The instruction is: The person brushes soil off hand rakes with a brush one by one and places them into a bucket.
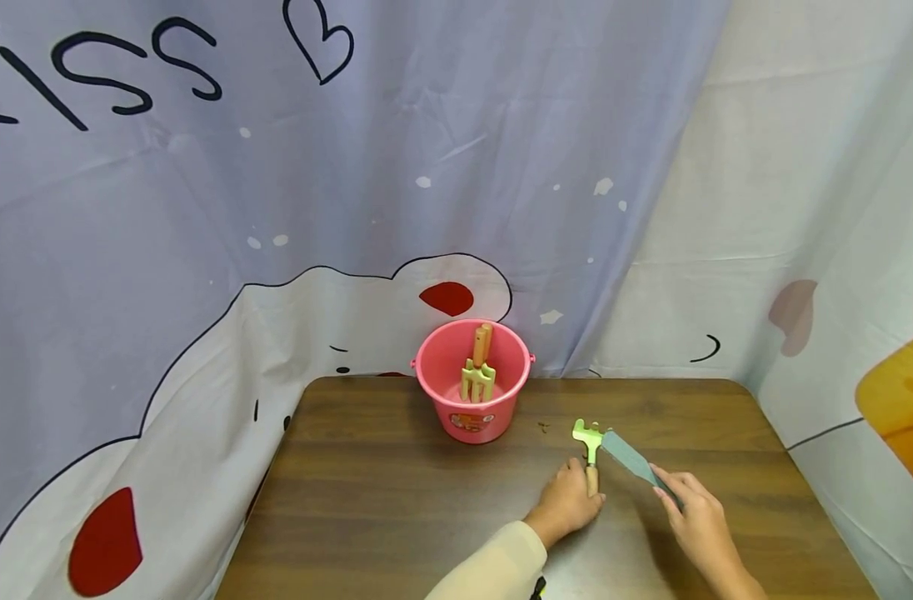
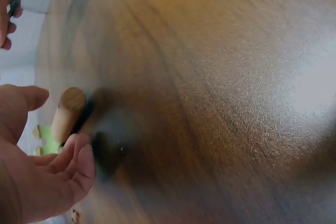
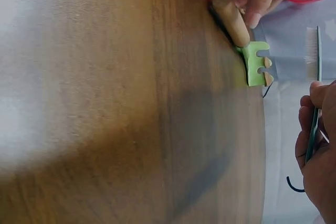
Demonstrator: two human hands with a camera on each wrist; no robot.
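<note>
A small toy rake with a light green head and a wooden handle lies on the table, tines toward the far edge. My left hand is at the handle; in the left wrist view its thumb stands apart from the fingers, with the handle end between and beyond them. My right hand grips the teal handle of a flat brush. Its pale bristles show in the right wrist view. In the head view, the brush tip overlaps the side of the rake head.
A pink bucket stands at the table's back edge, holding yellow-green hand tools with wooden handles, one a fork. Small brown bits lie between bucket and rake. A printed curtain hangs behind the wooden table.
</note>
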